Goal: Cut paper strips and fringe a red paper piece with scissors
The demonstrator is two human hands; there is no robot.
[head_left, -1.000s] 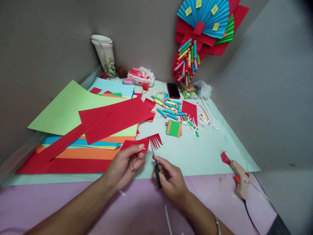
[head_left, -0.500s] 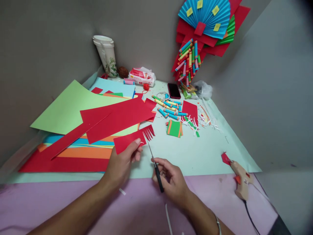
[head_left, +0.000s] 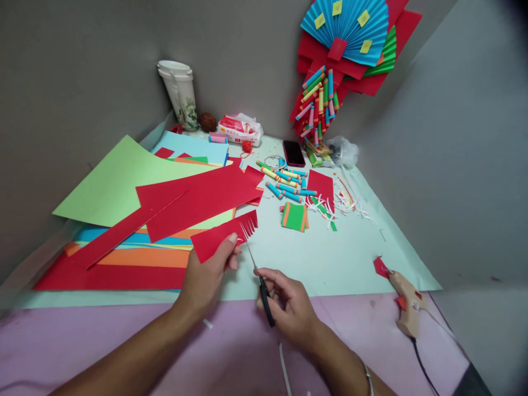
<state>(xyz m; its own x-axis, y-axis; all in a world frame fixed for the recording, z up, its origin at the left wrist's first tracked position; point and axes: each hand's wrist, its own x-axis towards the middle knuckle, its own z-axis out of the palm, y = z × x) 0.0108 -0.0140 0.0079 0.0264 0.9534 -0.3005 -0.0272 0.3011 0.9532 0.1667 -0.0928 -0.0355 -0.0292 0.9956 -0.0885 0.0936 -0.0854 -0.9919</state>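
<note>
Between the thumb and fingers of my left hand [head_left: 210, 270] is a red paper strip [head_left: 214, 235], its right end slit into a fringe of thin teeth. My right hand [head_left: 291, 305] grips black-handled scissors [head_left: 266, 302]. The blades point up and away, with their tips at the paper's lower edge beside the fringe. Fingers hide part of the scissors' handles. Behind the strip lie larger red paper sheets [head_left: 206, 201] on a stack with a light green sheet [head_left: 103, 187].
Several small paper rolls [head_left: 284, 176], green-and-orange paper squares [head_left: 294, 216] and paper scraps [head_left: 324, 209] lie mid-table. A phone [head_left: 293, 153], a tissue pack [head_left: 240, 129] and a white cup [head_left: 179, 96] are at the back. At right rests a glue gun [head_left: 408, 302] with a cord.
The fringed end has shifted slightly left and its teeth sit closer together. The scissors' blades have moved a little left at the paper's lower edge.
</note>
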